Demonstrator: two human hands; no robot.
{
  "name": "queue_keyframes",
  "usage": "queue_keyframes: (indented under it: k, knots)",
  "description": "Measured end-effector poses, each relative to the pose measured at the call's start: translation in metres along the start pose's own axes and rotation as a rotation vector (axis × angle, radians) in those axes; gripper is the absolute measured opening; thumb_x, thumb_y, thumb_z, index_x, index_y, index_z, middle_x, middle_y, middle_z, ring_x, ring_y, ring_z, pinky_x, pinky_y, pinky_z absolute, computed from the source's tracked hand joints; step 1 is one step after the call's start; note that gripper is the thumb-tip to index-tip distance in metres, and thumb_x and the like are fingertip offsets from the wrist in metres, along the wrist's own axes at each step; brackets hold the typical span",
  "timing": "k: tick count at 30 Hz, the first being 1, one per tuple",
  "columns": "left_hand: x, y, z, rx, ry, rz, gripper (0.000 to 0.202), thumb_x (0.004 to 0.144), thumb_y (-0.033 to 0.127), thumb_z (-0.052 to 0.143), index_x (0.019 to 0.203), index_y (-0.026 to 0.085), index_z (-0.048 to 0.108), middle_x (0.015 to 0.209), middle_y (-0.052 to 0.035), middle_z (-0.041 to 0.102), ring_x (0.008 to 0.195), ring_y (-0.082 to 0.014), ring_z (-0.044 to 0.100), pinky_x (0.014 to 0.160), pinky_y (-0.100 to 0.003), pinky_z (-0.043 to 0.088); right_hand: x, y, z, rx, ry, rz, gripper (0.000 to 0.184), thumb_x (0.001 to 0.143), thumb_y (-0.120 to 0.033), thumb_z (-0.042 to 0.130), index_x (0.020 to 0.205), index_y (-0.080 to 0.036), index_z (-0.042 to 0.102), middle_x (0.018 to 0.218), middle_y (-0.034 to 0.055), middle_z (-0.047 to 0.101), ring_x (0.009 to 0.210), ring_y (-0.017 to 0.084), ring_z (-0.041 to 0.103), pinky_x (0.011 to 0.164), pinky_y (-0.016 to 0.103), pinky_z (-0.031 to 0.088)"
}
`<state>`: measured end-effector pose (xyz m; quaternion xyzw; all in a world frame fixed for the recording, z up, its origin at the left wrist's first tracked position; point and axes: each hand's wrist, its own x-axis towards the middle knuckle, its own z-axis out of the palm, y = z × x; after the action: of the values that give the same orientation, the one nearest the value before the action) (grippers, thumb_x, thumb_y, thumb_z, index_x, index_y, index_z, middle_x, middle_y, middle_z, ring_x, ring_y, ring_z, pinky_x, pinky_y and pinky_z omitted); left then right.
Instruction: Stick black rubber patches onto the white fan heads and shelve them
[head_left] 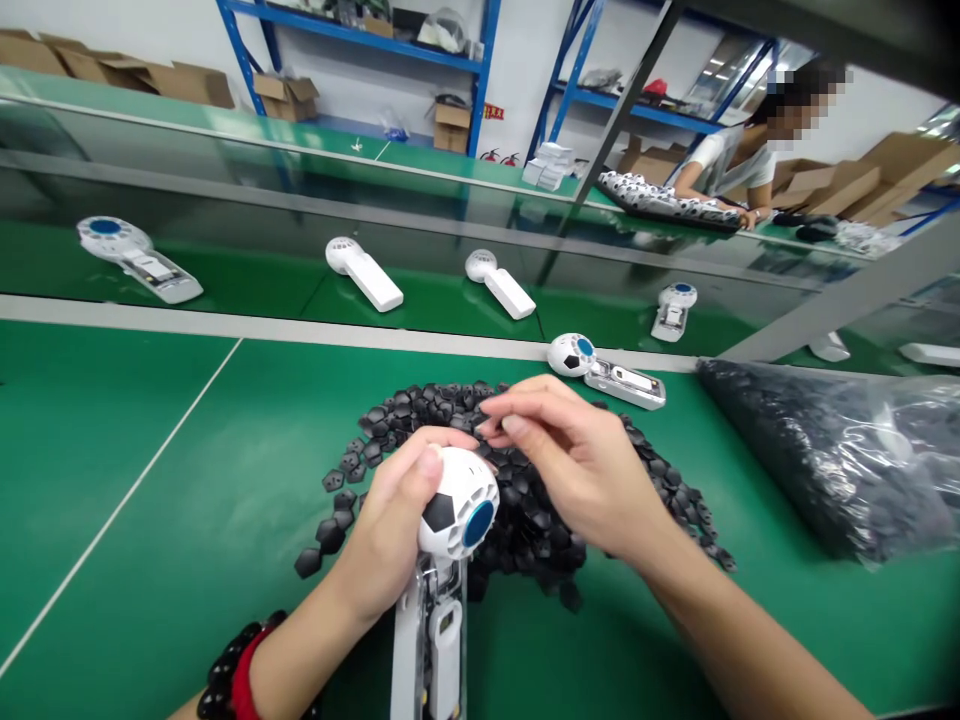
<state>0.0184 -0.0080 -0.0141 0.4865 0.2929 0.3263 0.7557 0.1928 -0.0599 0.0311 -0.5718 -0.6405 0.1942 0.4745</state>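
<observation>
Held unit: a ball-headed device (459, 500) is in the left hand (386, 535), above the worktop (187, 480) towards its near edge; its lower end is cut off by the bottom of the view; the ball is smooth white plastic with a black pentagon, slots and a blue disc (478, 524); the handle is part glossy white, part clear casing.
Left fingers: clamped round the ball, thumb on top; the fingertips behind it are hidden.
Right fingers: thumb and fingertips of the right hand (589, 475) are pinched together on a small dark piece (498, 425), mostly covered, its shape hard to make out; they are near the ball.
Heap: matt black pentagon pieces (529, 505) spread in an arc on the worktop, partly hidden by both hands.
Far edge: a second ball-headed device (626, 383) lies there, ball to the left.
Right side: a crinkled, shiny clear bag (855, 470) with dark contents too blurred to tell; the view's edge cuts it.
Beyond: white devices (373, 280) lie on a green belt (270, 285); a support hides part of one.
</observation>
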Motion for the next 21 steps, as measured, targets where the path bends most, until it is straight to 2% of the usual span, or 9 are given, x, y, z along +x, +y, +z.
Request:
queue_keyframes:
  k: [2, 4, 8, 11, 14, 17, 19, 21]
  knots:
    - [0.001, 0.000, 0.000, 0.015, 0.009, 0.028, 0.041, 0.092, 0.061, 0.059, 0.099, 0.021, 0.066, 0.088, -0.0029, 0.072, 0.072, -0.0163, 0.063, 0.063, -0.024, 0.051, -0.010, -0.009, 0.008, -0.019, 0.107, -0.108, 0.022, 0.097, -0.006, 0.056, 0.102, -0.017, 0.075, 0.093, 0.0036, 0.072, 0.086, 0.011, 0.071, 0.078, 0.020, 0.059]
    - [0.001, 0.001, 0.001, 0.031, 0.012, 0.038, 0.039, 0.091, 0.060, 0.060, 0.098, 0.022, 0.066, 0.087, -0.0022, 0.071, 0.075, -0.0165, 0.062, 0.064, -0.023, 0.050, -0.015, -0.010, 0.017, -0.034, 0.197, -0.127, 0.023, 0.094, -0.003, 0.059, 0.098, -0.018, 0.076, 0.091, 0.0021, 0.075, 0.085, 0.011, 0.071, 0.076, 0.019, 0.059]
    - [0.000, 0.003, 0.002, 0.035, 0.018, -0.013, 0.042, 0.091, 0.061, 0.060, 0.105, 0.022, 0.064, 0.087, -0.0022, 0.070, 0.071, -0.0174, 0.062, 0.062, -0.025, 0.050, -0.008, -0.001, 0.025, 0.196, 0.324, 0.114, 0.013, 0.087, -0.010, 0.070, 0.088, -0.021, 0.076, 0.084, -0.0020, 0.077, 0.073, 0.012, 0.073, 0.064, 0.018, 0.061]
    - [0.001, 0.002, 0.002, 0.036, 0.025, -0.045, 0.041, 0.092, 0.060, 0.059, 0.108, 0.022, 0.063, 0.088, -0.0024, 0.071, 0.067, -0.0176, 0.063, 0.060, -0.027, 0.050, -0.001, 0.002, 0.030, 0.323, 0.382, 0.163, 0.009, 0.083, -0.012, 0.074, 0.083, -0.021, 0.074, 0.078, -0.0029, 0.077, 0.068, 0.013, 0.073, 0.060, 0.019, 0.061]
    - [0.001, 0.001, 0.001, 0.055, 0.042, -0.042, 0.040, 0.092, 0.059, 0.059, 0.106, 0.022, 0.064, 0.082, -0.0008, 0.068, 0.064, -0.0168, 0.059, 0.058, -0.026, 0.047, -0.001, 0.001, 0.037, 0.213, 0.442, 0.035, 0.013, 0.086, -0.010, 0.072, 0.086, -0.022, 0.072, 0.080, -0.0019, 0.076, 0.071, 0.014, 0.073, 0.063, 0.024, 0.062]
    - [0.001, 0.001, 0.001, 0.070, 0.043, -0.011, 0.039, 0.093, 0.059, 0.058, 0.105, 0.022, 0.067, 0.083, -0.0007, 0.067, 0.073, -0.0178, 0.060, 0.065, -0.025, 0.047, -0.006, 0.003, 0.044, 0.042, 0.473, -0.241, 0.022, 0.090, -0.003, 0.066, 0.093, -0.024, 0.071, 0.085, -0.0005, 0.075, 0.078, 0.015, 0.072, 0.070, 0.028, 0.063]
    - [0.000, 0.001, 0.000, 0.078, 0.045, 0.012, 0.038, 0.094, 0.058, 0.058, 0.103, 0.022, 0.068, 0.087, -0.0010, 0.067, 0.079, -0.0182, 0.060, 0.070, -0.025, 0.047, -0.008, 0.005, 0.045, -0.031, 0.432, -0.367, 0.027, 0.092, -0.001, 0.062, 0.102, -0.025, 0.070, 0.091, 0.0010, 0.075, 0.082, 0.015, 0.072, 0.072, 0.028, 0.062]
    - [-0.001, 0.002, -0.001, 0.090, 0.054, 0.023, 0.038, 0.094, 0.058, 0.058, 0.102, 0.022, 0.069, 0.089, -0.0010, 0.067, 0.079, -0.0177, 0.058, 0.070, -0.025, 0.046, -0.009, 0.008, 0.043, -0.077, 0.377, -0.409, 0.031, 0.093, 0.000, 0.059, 0.110, -0.023, 0.068, 0.100, 0.0040, 0.075, 0.090, 0.016, 0.072, 0.078, 0.030, 0.063]
